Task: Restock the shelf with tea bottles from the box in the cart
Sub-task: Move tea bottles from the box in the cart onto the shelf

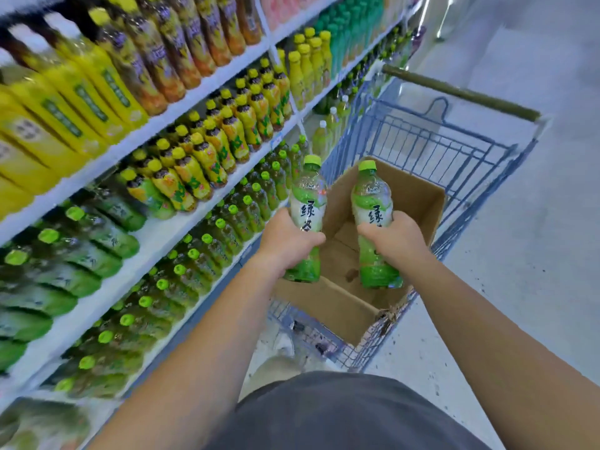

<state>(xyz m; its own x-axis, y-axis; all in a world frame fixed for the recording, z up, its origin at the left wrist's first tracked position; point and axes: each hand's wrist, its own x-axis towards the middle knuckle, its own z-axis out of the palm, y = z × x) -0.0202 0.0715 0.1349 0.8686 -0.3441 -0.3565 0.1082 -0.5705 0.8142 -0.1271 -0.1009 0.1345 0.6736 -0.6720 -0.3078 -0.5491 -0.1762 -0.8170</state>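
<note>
Left hand (289,243) grips tea bottle (307,203), right hand (394,237) grips second bottle (371,203). Both caps up above box (418,196) in cart (454,147), likely bound for shelf (152,237) alongside.

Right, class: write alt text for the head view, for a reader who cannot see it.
The left hand and right hand each grip a green tea bottle, the left bottle and right bottle, above a cardboard box in a blue cart. Stocked drink shelves stand left.

Left bottle (308,196): label reads 绿, the next character half covered. Right bottle (371,196): 绿, the rest covered. Shelf bottles (201,164): labels blurred, unreadable.
</note>
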